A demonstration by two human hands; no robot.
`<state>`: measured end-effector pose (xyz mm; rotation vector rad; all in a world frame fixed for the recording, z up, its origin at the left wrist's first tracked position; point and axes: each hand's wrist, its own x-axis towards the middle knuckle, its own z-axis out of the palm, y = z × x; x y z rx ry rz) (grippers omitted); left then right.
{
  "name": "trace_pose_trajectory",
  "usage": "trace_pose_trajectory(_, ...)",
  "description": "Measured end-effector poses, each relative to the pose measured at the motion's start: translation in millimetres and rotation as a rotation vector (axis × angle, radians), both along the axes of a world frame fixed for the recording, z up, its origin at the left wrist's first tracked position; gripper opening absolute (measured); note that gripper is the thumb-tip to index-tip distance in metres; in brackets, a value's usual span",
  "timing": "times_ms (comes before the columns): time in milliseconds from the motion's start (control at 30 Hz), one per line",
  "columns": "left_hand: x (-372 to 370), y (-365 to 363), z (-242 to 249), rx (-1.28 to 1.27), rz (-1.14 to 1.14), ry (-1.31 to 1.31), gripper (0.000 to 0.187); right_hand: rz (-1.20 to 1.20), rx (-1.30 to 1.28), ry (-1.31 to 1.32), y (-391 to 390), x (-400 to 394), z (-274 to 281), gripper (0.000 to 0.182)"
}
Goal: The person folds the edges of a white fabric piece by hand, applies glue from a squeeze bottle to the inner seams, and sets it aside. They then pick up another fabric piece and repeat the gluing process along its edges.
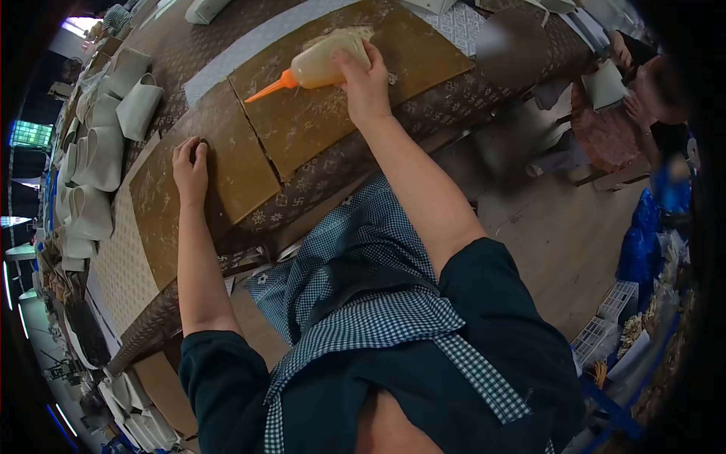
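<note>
My right hand (pixel 367 87) is wrapped round a squeeze bottle (pixel 318 63) with pale yellowish contents and a long orange nozzle. The bottle is tilted on its side, its tip pointing left above the brown boards. My left hand (pixel 190 170) rests on the left brown board (pixel 246 181) with its fingers curled in. A small dark patch shows by its fingertips; I cannot make out what it is. A second brown board (pixel 302 136) lies to the right, a narrow gap between the two. Pale smears mark both boards.
Several whitish bag-like pieces (pixel 102 155) stand along the table's left side. A patterned brown cloth (pixel 287 200) covers the table. At right, another person's hand (pixel 639 110) is near a pale piece (pixel 605 85). White crates (pixel 618 300) and blue bags (pixel 641 231) sit on the floor.
</note>
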<state>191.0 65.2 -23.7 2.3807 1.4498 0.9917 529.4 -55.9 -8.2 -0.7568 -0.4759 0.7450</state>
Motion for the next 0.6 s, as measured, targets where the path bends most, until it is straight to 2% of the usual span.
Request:
trace_pose_trajectory(267,5,-14,8,-0.034,-0.015,-0.073,0.023,0.058,0.024,0.044,-15,0,2,0.056)
trace_pose_trajectory(333,6,-17,9,-0.016,-0.017,-0.004,0.025,0.042,0.015,0.020,-15,0,-1,0.060)
trace_pose_trajectory(433,10,-21,12,-0.088,-0.002,-0.037,0.026,0.078,0.019,0.009,-15,0,2,0.065)
trace_pose_trajectory(600,10,-23,12,-0.040,-0.007,-0.013,0.026,0.084,-0.055,-0.031,-15,-1,2,0.064)
